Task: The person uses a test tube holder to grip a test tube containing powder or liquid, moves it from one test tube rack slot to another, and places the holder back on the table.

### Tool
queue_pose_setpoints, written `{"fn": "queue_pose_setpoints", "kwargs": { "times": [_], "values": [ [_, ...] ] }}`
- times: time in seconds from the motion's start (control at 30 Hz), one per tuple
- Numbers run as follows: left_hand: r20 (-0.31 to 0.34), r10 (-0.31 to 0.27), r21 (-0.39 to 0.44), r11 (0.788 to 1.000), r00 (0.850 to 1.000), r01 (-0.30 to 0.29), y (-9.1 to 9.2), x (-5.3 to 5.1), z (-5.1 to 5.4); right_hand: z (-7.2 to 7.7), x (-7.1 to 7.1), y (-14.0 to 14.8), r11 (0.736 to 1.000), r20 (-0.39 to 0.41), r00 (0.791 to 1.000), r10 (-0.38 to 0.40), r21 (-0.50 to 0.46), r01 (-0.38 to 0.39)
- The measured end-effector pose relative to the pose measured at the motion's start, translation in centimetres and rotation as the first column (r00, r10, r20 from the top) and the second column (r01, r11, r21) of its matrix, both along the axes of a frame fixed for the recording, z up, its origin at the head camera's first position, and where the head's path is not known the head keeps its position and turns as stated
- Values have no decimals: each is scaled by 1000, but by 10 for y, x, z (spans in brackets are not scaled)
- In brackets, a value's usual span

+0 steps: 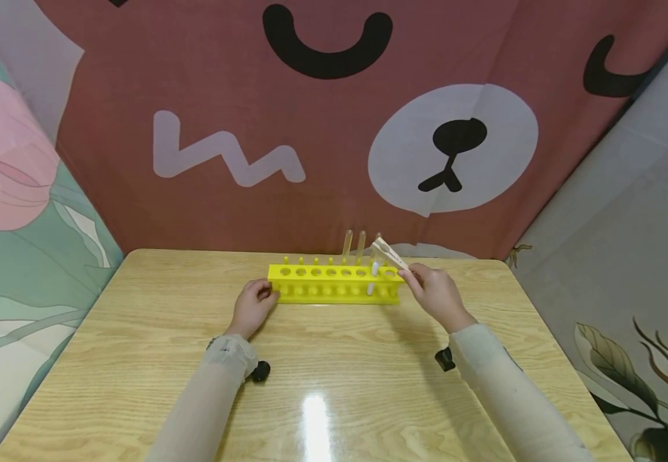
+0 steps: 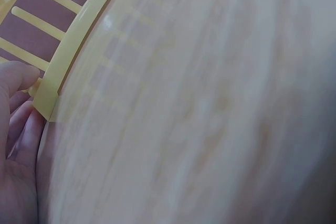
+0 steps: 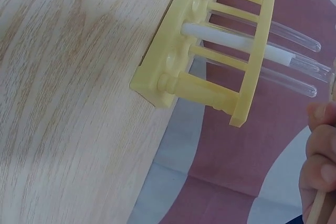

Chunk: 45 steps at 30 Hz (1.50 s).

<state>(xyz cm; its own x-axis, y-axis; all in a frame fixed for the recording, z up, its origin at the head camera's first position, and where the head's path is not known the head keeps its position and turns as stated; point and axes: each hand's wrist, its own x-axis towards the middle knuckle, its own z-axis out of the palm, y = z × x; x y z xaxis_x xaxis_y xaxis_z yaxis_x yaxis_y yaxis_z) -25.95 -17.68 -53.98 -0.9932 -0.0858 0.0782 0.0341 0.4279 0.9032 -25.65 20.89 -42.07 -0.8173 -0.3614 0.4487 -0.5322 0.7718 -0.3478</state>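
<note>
A yellow test tube rack [image 1: 334,299] stands near the table's far edge. At its left end my left hand [image 1: 251,309] grips the rack, thumb and fingers on either side of the end in the left wrist view. My right hand [image 1: 439,296] holds a wooden test tube clamp [image 1: 389,253] by its handle. The clamp's jaws are at the upper part of a glass test tube with white contents [image 3: 236,40], which stands in a hole towards the rack's right end. The clamp's contact with the glass is partly cut off in the right wrist view.
Clear glass test tubes [image 1: 348,242] stick up behind the rack's top. A light wood-grain table [image 1: 154,359] lies under everything. Printed cloth [image 1: 224,212] hangs close behind the table's far edge.
</note>
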Motion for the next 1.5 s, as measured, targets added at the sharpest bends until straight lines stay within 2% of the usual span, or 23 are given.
{"fn": "queue_pose_setpoints", "kwargs": {
  "times": [0.33,0.73,1.1,1.5],
  "values": [
    [-2,2,-6,1000,1000,-2,0,1,2,0,1,1,999,23,999,-29,-20,30],
    [-2,4,-3,1000,1000,-4,0,1,2,-4,0,6,998,-15,999,-29,-63,28],
    [-19,-2,12,1000,1000,2,-1,1,-1,-10,0,9,993,44,996,-80,-87,84],
    [-22,-8,22,1000,1000,8,-1,1,-1,-16,-2,17,990,41,993,-109,-88,113]
  ]
}}
